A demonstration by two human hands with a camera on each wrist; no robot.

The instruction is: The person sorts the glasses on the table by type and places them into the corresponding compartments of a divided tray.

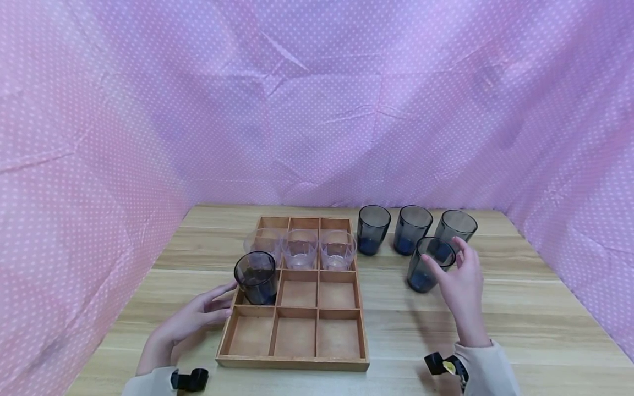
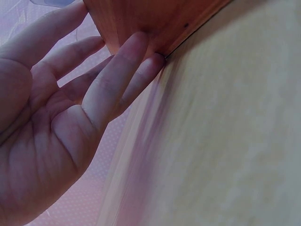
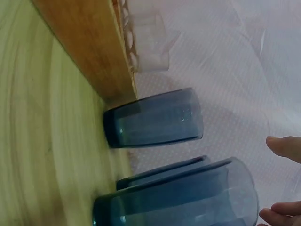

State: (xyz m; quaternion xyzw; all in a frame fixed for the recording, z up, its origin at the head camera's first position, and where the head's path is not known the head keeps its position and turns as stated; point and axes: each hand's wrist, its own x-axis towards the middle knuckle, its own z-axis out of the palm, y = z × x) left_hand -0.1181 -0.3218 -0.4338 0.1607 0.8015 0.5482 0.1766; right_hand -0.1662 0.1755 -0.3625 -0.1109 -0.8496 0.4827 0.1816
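My left hand (image 1: 190, 316) rests against the left side of a wooden compartment tray (image 1: 293, 363). The left wrist view shows its fingers (image 2: 113, 80) extended, with tips on the tray's wooden wall (image 2: 131, 19). A dark tinted glass (image 1: 256, 283) stands upright in the middle row's left compartment. On the right, my right hand (image 1: 463, 283) hovers at the rim of another dark glass (image 1: 421, 275), thumb and fingers spread apart above it. In the right wrist view, a gap shows between the thumb (image 3: 284, 147) and that glass (image 3: 174, 202).
Three clear cups (image 1: 300, 250) stand across the tray's far row. Behind the right hand, three more dark glasses (image 1: 373, 231) line the back of the wooden table (image 1: 535, 330). A pink dotted cloth (image 1: 317, 137) hangs around the table.
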